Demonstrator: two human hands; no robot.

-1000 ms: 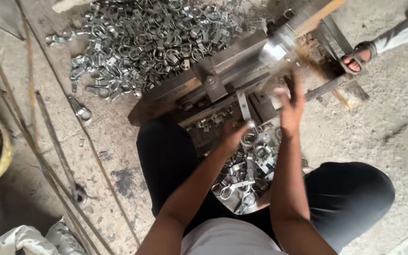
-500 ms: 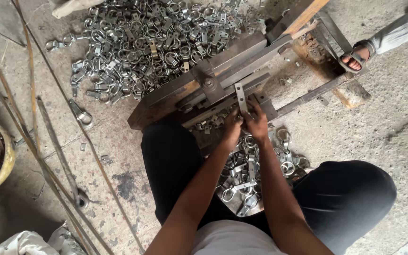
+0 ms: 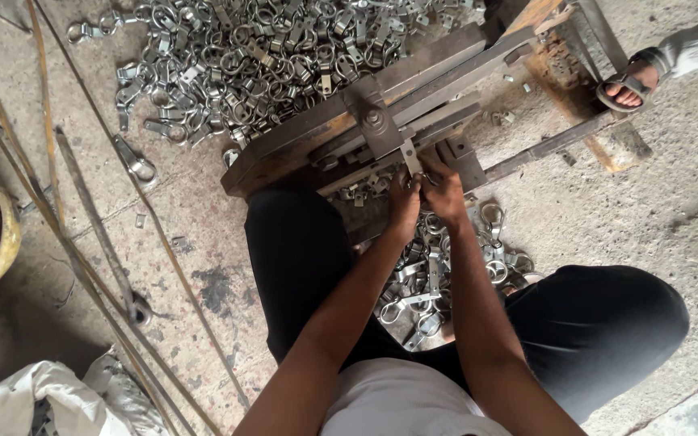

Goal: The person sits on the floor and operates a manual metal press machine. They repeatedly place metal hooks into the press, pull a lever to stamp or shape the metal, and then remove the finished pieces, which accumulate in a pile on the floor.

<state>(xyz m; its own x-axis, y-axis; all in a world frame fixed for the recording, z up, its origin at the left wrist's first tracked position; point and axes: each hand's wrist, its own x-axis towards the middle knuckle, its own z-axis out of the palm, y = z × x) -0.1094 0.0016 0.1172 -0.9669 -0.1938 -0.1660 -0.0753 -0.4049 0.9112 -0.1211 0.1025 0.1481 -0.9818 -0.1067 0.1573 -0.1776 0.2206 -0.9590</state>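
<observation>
You sit on a concrete floor (image 3: 648,210) with legs in dark trousers spread wide; both your bare arms reach forward to a low metal press (image 3: 381,129) that runs slantwise from near left to far right; your left hand (image 3: 404,202) and right hand (image 3: 443,192) meet at its near edge, just beside each other, fingers curled in around a small metal strip (image 3: 411,157) that stands up from the press; both hands seem to pinch something small there, though what lies inside the fingers is hidden, so whether they grip the strip itself cannot be told; between your knees, just near of the hands, lies a heap of silver clamps (image 3: 438,274); on the far side of the press a much larger pile of like clamps (image 3: 252,56) spreads over the floor; long thin rods (image 3: 66,226) lie slantwise at the left; a yellow bowl (image 3: 6,242) of rusty bits sits at the left edge; a white sack (image 3: 50,400) lies at the near left corner; at the far right, another person's sandalled foot (image 3: 628,85) rests beside the frame of the press.
</observation>
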